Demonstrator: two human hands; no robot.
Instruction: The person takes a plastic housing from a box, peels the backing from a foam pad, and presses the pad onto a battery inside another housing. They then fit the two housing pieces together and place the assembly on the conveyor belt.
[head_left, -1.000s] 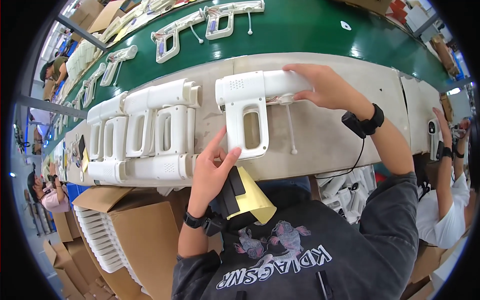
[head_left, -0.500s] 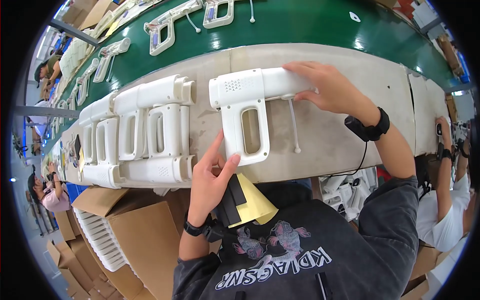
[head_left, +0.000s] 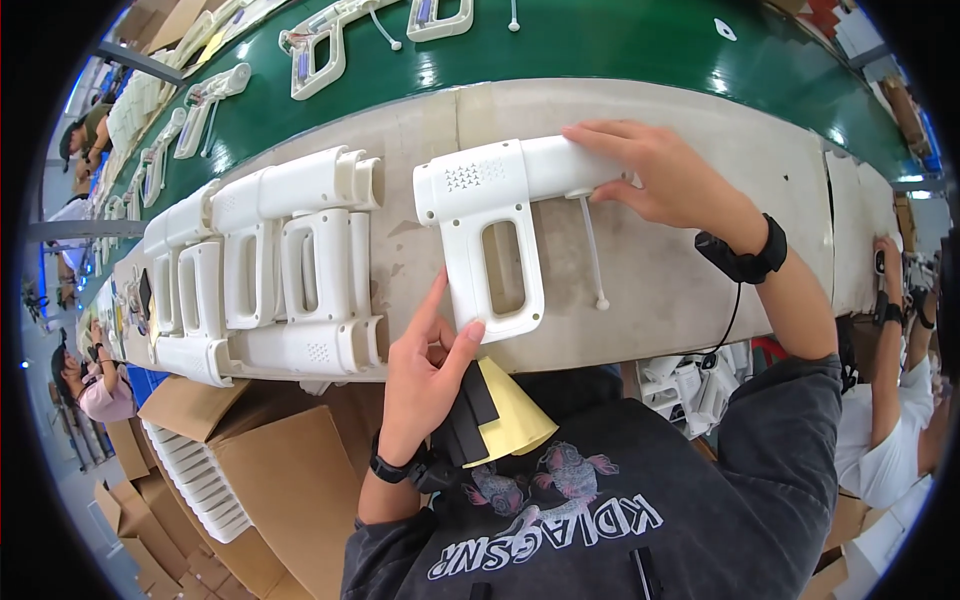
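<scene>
A white plastic gun-shaped housing (head_left: 520, 218) with a looped handle and a pattern of small holes lies on the worktable in front of me. My right hand (head_left: 660, 178) is closed around its barrel end, thumb below and fingers on top. At the lower end of the handle, my left hand (head_left: 425, 365) grips the corner between thumb and fingers. A thin white rod (head_left: 595, 255) with a small ball tip hangs from below the barrel onto the table. Against my left hand is a yellow sheet (head_left: 515, 420) with a black strip (head_left: 465, 418); whether the hand holds it is hidden.
Several similar white housings (head_left: 265, 275) stand in rows at left. Beyond the worktable (head_left: 690, 290), a green conveyor belt (head_left: 560, 50) carries open housings. Cardboard boxes (head_left: 290, 480) stand lower left, and a container of white parts (head_left: 690, 395) lower right. Other people work at both sides.
The housing's handle end has swung slightly toward me, with both hands still on it. Pieces on the belt appear shifted slightly.
</scene>
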